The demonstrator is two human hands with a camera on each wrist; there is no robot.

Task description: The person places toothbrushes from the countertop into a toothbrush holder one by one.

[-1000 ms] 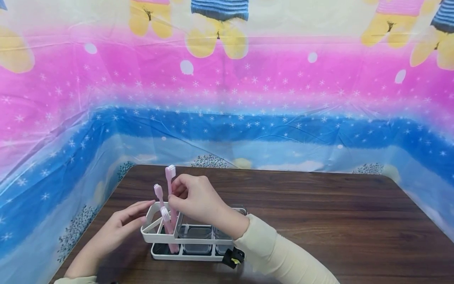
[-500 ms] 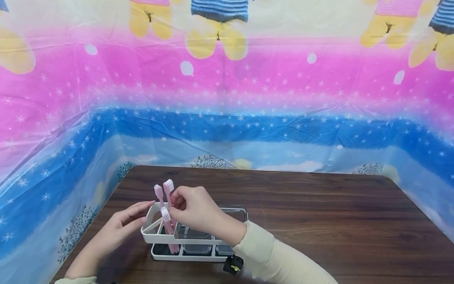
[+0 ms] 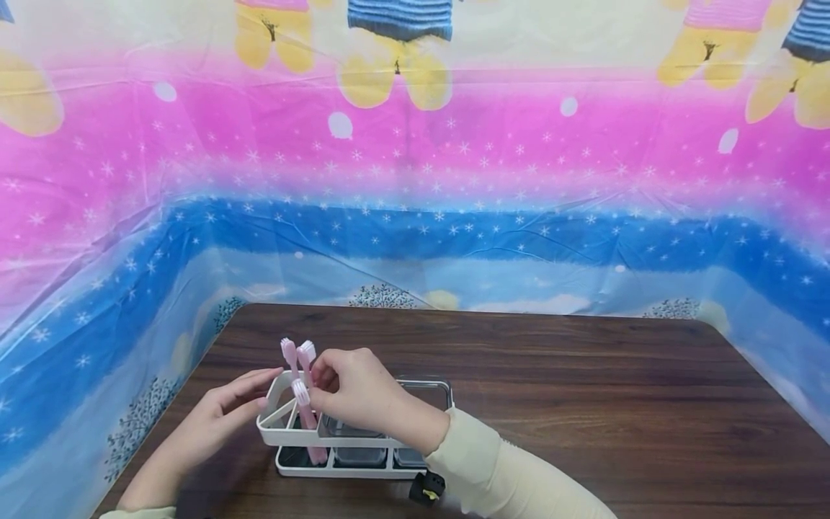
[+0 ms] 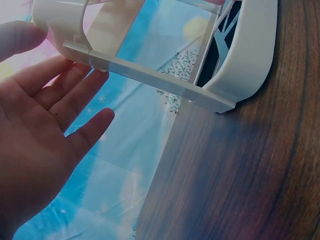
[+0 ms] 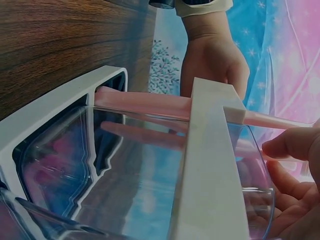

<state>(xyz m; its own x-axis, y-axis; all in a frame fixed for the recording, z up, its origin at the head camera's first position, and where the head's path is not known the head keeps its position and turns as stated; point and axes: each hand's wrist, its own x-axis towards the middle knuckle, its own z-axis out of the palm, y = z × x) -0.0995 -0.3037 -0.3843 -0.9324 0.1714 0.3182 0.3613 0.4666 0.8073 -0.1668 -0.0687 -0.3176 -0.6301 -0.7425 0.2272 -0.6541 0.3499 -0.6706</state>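
Observation:
A white toothbrush holder (image 3: 288, 437) stands on the table, with an upper ring and a base. Three pink toothbrushes lean in its left part: a front toothbrush (image 3: 301, 401), a left toothbrush (image 3: 288, 351) and a right toothbrush (image 3: 305, 353). My right hand (image 3: 363, 389) pinches the right toothbrush below its head, between thumb and curled index finger. At the holder's left end, my left hand (image 3: 217, 414) touches the upper ring with thumb and fingertips. Its fingers stretch out fairly straight against the white rim (image 4: 150, 77) in the left wrist view.
Clear cups (image 3: 359, 455) sit in the holder's middle and right sections. A small black object (image 3: 428, 487) shows beneath the right sleeve (image 3: 473, 443). The dark wooden table (image 3: 583, 389) is enclosed at the back and sides by a patterned cloth (image 3: 421, 231).
My right hand has moved down, lowering the right toothbrush deeper into the holder, so its head now stands level with the left one. My left hand has stayed in place.

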